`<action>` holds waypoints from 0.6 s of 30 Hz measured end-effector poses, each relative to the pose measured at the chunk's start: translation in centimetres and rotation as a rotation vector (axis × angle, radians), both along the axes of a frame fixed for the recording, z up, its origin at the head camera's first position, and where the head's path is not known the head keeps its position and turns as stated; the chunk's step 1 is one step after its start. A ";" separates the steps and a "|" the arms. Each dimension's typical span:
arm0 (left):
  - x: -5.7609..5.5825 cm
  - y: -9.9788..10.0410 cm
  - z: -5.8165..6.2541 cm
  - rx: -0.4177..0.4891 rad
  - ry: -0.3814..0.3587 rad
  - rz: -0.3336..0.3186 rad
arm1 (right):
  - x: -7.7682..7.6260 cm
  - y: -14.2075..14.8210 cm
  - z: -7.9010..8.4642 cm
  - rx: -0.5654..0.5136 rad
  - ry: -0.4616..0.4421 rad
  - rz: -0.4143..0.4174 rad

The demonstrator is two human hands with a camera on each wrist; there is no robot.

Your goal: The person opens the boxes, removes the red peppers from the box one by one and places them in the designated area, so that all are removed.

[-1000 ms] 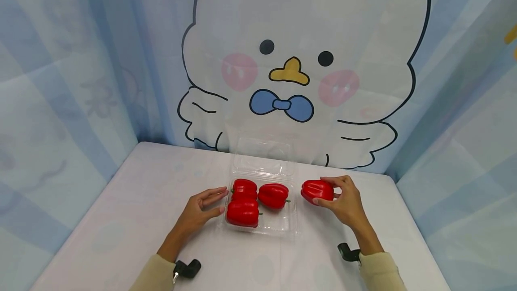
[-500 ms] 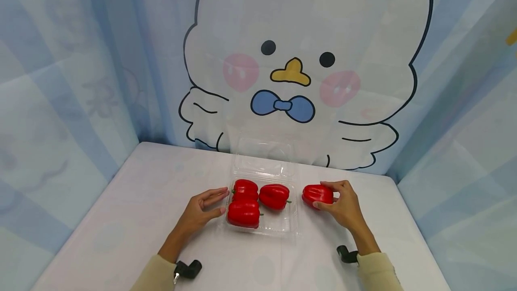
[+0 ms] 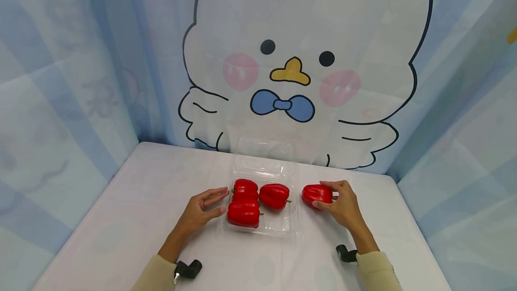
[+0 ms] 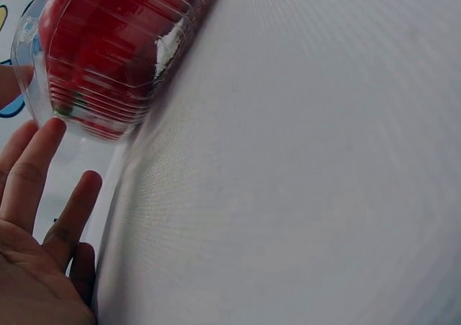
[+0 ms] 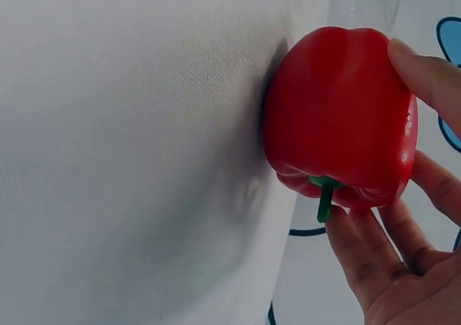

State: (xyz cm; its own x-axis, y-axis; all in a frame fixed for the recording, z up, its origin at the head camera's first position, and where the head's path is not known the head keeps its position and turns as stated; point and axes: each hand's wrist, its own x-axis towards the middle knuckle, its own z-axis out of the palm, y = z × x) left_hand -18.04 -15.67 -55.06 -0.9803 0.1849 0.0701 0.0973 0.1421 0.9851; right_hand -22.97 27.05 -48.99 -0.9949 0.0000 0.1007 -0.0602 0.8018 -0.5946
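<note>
Pinching one red bell pepper point(image 3: 314, 196), the right hand point(image 3: 343, 205) has lowered it slightly, apparently onto the table point(image 3: 133, 219); it thus lies outside the clamshell container point(image 3: 278, 227), three peppers point(image 3: 244, 213) within; the left hand point(image 3: 195, 210), fingers spread, flanks the container.

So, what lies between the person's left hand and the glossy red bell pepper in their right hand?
In the head view, an open, clear plastic box holding three more red bell peppers lies between the left hand and that pepper.
</note>
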 end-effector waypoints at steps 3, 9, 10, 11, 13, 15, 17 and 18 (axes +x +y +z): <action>0.0 0.0 0.0 0.005 0.002 -0.002 | -0.1 0.0 0.0 0.001 0.005 0.005; 0.0 0.0 0.0 0.015 0.004 -0.005 | -0.2 -0.2 0.0 0.001 0.019 0.009; 0.0 0.0 0.0 0.016 0.004 -0.005 | -0.2 -0.2 0.0 0.001 0.019 0.009; 0.0 0.0 0.0 0.015 0.003 -0.005 | -0.2 -0.2 0.1 0.002 0.017 0.007; 0.0 0.0 0.0 0.012 0.003 -0.005 | -0.2 -0.2 0.2 0.008 0.011 0.004; 0.0 0.0 0.0 0.010 0.002 -0.003 | -0.2 -0.2 0.3 0.012 0.003 -0.005; 0.0 0.0 0.0 0.009 -0.002 0.000 | -0.1 -0.2 0.6 0.013 0.001 -0.013; 0.0 0.0 0.0 0.009 -0.002 0.001 | 0.0 -0.3 0.7 0.010 0.003 -0.018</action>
